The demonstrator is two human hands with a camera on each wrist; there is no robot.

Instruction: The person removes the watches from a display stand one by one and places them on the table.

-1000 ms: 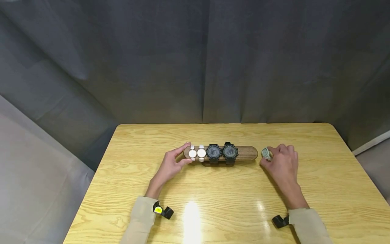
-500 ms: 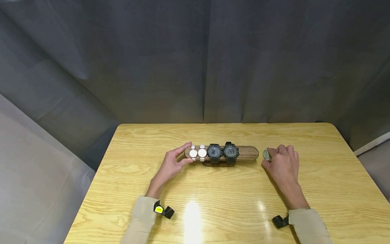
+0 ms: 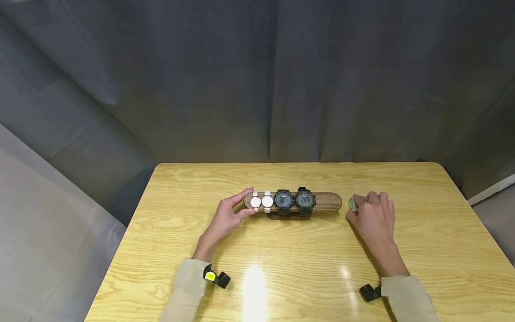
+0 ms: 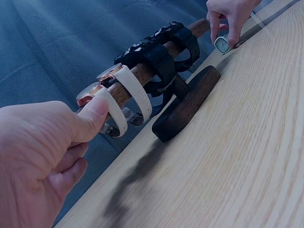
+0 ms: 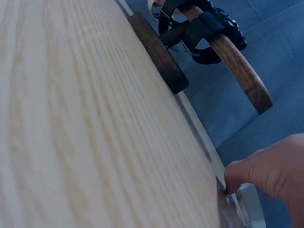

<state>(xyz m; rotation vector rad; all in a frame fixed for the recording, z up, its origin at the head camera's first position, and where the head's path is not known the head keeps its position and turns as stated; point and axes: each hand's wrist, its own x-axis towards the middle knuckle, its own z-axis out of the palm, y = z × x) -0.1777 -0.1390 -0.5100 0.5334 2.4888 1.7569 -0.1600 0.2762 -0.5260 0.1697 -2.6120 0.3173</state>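
Turned slightly since the earlier frame, its face narrower to the head view: one pale green watch (image 3: 353,204), pinched in the right hand (image 3: 372,214), off the watch stand's (image 3: 327,201) right end. Left hand (image 3: 225,219): gripping the stand's left end, I judge to steady a bar overhanging its base (image 4: 190,105). Outward, near the worktop's (image 3: 314,259) far edge: two white-strapped watches (image 3: 267,202), then two black watches (image 3: 305,200), looped round the bar, presumably so none slips.
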